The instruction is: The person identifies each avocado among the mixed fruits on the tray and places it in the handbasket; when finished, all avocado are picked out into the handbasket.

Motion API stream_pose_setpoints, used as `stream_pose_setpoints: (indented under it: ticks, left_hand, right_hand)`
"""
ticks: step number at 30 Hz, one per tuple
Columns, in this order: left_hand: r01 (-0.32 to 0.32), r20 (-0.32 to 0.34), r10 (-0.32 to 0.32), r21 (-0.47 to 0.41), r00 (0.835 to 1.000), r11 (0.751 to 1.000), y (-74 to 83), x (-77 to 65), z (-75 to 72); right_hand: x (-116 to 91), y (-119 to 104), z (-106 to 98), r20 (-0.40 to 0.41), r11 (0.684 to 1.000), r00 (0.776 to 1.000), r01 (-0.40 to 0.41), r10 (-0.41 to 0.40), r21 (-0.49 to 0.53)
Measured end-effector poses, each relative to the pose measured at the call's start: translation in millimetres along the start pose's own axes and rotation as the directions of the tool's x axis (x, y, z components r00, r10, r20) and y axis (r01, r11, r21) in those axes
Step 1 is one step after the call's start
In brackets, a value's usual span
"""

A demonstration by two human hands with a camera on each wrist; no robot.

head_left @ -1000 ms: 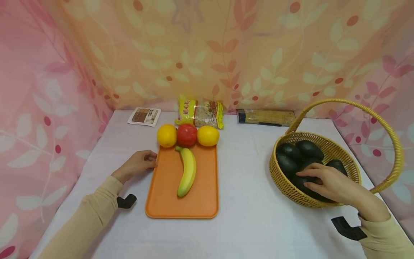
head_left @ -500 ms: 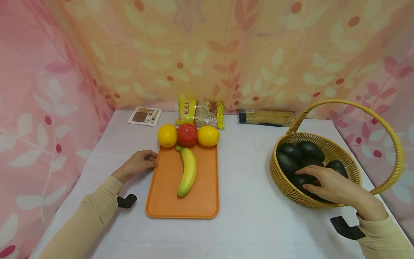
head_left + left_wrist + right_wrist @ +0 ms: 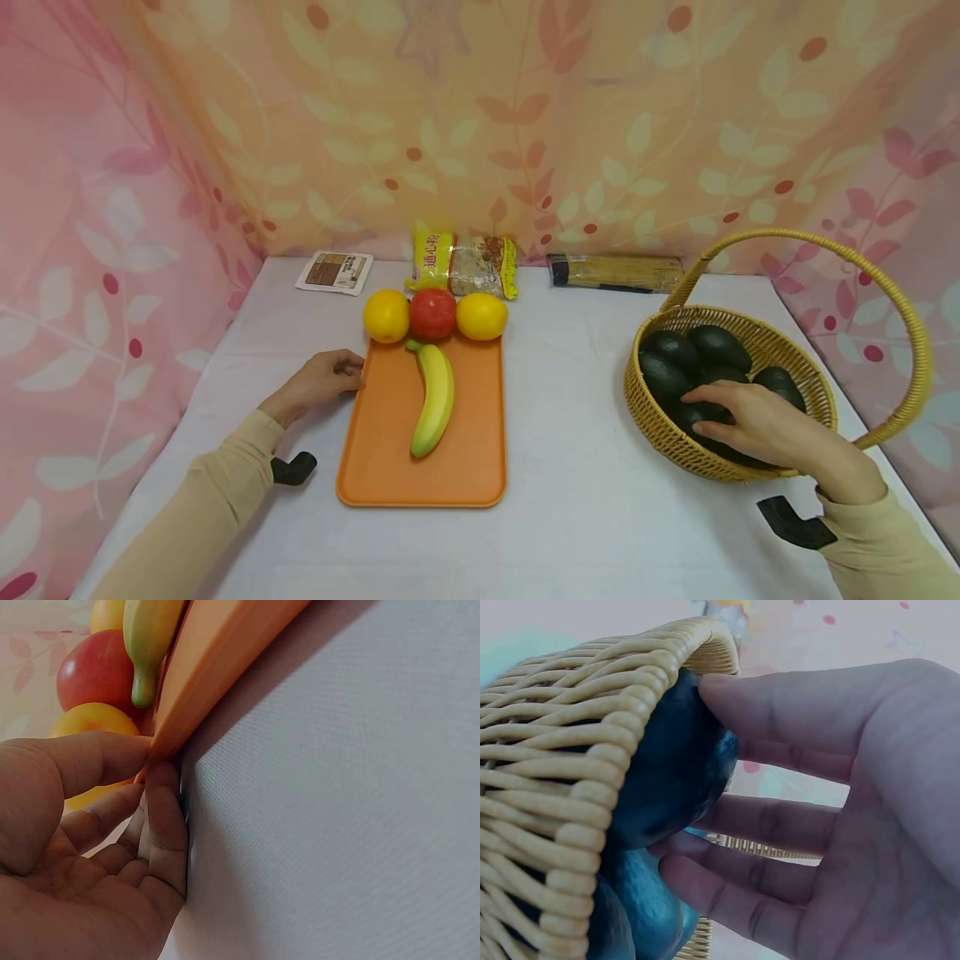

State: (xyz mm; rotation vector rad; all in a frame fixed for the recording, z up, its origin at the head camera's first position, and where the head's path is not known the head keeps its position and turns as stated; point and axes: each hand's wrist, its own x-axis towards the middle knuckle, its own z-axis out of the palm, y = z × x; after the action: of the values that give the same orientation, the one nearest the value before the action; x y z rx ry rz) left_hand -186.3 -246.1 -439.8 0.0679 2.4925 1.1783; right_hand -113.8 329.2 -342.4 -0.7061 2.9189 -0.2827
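Observation:
My left hand pinches the left rim of an orange tray; in the left wrist view the thumb lies over the rim and fingers are under it. A yellow banana lies on the tray. Across its far end sit a round orange-yellow fruit, a red fruit and a lemon. My right hand reaches into a wicker basket of avocados. Its thumb and fingers hold the sides of one dark avocado by the basket's rim.
A tall looped handle arches over the basket. Along the back of the white table lie a flat packet, a yellow pasta bag and a pack of long noodles. Patterned curtains stand behind and at the sides.
My right hand and wrist have shifted slightly left over the avocado, its thumb and fingers a little more spread. The left hand, tray and fruit stay in place.

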Motion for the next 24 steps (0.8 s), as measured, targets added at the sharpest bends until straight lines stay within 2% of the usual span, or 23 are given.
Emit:
stream_pose_setpoints:
  ticks: [24]
  left_hand:
    - [-0.013,-0.012,0.013,0.001,1.000,1.000,2.0,-1.1,-0.3]
  right_hand:
    - [-1.1,-0.8,2.3,-0.006,1.000,1.000,-0.011,0.011,-0.009]
